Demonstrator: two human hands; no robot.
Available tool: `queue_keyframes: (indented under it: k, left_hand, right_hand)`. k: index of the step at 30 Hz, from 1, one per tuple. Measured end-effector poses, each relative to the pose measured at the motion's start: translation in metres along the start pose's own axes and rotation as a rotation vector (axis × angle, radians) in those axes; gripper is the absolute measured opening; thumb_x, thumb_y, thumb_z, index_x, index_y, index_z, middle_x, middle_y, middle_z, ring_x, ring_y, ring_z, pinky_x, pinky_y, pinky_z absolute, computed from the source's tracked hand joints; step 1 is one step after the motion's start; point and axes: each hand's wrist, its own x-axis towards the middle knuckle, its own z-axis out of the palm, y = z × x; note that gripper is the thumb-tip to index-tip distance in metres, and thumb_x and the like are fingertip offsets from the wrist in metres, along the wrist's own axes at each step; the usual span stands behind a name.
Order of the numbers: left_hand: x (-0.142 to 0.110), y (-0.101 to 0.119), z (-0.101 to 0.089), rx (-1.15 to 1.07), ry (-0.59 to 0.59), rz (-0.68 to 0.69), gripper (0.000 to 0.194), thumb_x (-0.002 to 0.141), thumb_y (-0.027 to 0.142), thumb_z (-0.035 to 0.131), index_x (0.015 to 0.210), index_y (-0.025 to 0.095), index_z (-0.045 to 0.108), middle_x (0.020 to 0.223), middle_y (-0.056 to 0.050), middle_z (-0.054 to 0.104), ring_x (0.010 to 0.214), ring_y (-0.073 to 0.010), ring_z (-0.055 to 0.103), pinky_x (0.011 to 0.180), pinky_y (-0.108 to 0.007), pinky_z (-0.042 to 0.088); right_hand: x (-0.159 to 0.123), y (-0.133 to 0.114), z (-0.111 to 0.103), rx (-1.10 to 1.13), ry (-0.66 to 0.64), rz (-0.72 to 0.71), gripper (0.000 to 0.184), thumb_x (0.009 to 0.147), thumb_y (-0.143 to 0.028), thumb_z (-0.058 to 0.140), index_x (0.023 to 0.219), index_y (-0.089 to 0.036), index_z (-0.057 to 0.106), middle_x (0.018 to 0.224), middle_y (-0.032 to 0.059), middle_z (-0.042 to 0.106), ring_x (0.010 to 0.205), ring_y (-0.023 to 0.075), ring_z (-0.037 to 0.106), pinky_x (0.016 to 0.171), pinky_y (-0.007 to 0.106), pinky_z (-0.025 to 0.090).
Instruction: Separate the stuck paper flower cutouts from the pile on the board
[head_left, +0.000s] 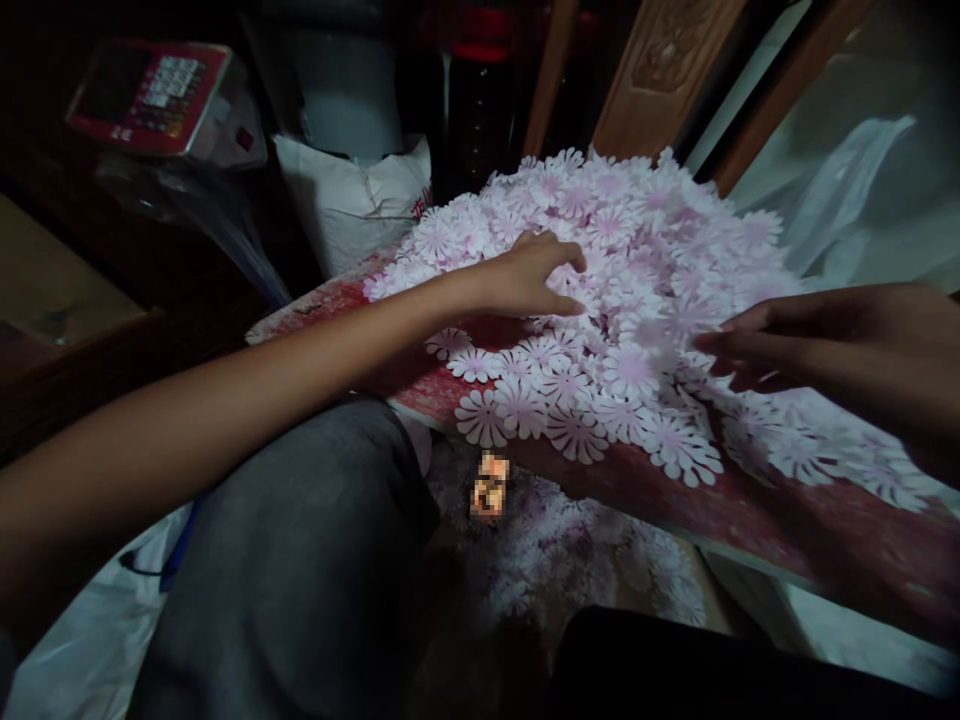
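A big heap of pale pink flower-shaped cutouts (630, 260) lies on a red board (787, 520). My left hand (525, 275) reaches over the left side of the heap, fingers curled and pinched onto the cutouts. My right hand (795, 335) comes in from the right edge, its fingers held close together with the tips touching the cutouts at the heap's right side. What either hand holds between its fingers is too small to make out.
More pink cutouts (570, 560) lie below the board near my grey-clad knee (300, 560). A red scale (150, 95), a white sack (360, 205) and dark bottles (480, 100) stand at the back left. Clear plastic (847, 190) and wooden frames (660, 70) are behind the heap.
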Motion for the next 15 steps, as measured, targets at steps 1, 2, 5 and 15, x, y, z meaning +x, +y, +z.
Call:
queue_keyframes:
  k: [1,2,5,15]
  left_hand:
    - [-0.002,-0.002,0.001,0.062,-0.053,-0.054,0.057,0.093,0.044,0.072,0.145,0.021,0.065,0.156,-0.012,0.064,0.155,-0.0328,0.051,0.135,-0.051,0.040]
    - [-0.003,-0.003,0.002,0.108,-0.113,-0.105,0.060,0.095,0.043,0.069,0.150,0.020,0.061,0.161,-0.014,0.060,0.155,-0.0327,0.050,0.136,-0.050,0.040]
    - [-0.006,0.002,0.005,0.188,-0.235,-0.177,0.058,0.100,0.035,0.061,0.153,0.014,0.059,0.159,-0.017,0.062,0.144,-0.0286,0.058,0.128,-0.042,0.045]
    - [-0.004,-0.003,0.006,0.059,-0.029,-0.136,0.005,0.084,0.014,0.077,0.089,0.016,0.077,0.084,-0.004,0.072,0.084,-0.0166,0.062,0.079,-0.030,0.041]
  right_hand:
    - [-0.001,-0.001,-0.001,-0.024,0.000,0.014,0.023,0.091,-0.033,0.088,0.071,-0.023,0.081,0.074,0.0087,0.077,0.064,0.0216,0.071,0.065,0.039,0.051]
    - [-0.001,-0.002,-0.002,-0.058,0.001,0.042,0.025,0.092,-0.033,0.088,0.070,-0.024,0.081,0.072,0.0079,0.076,0.063,0.0208,0.070,0.063,0.038,0.049]
    - [-0.004,-0.005,-0.004,-0.148,-0.009,0.115,0.029,0.092,-0.031,0.089,0.065,-0.024,0.081,0.066,0.0051,0.073,0.055,0.0153,0.058,0.056,0.034,0.040]
    - [-0.005,-0.001,-0.007,-0.199,-0.035,0.044,0.036,0.081,-0.034,0.100,0.057,-0.022,0.076,0.053,-0.0009,0.063,0.042,0.0083,0.039,0.053,0.033,0.034]
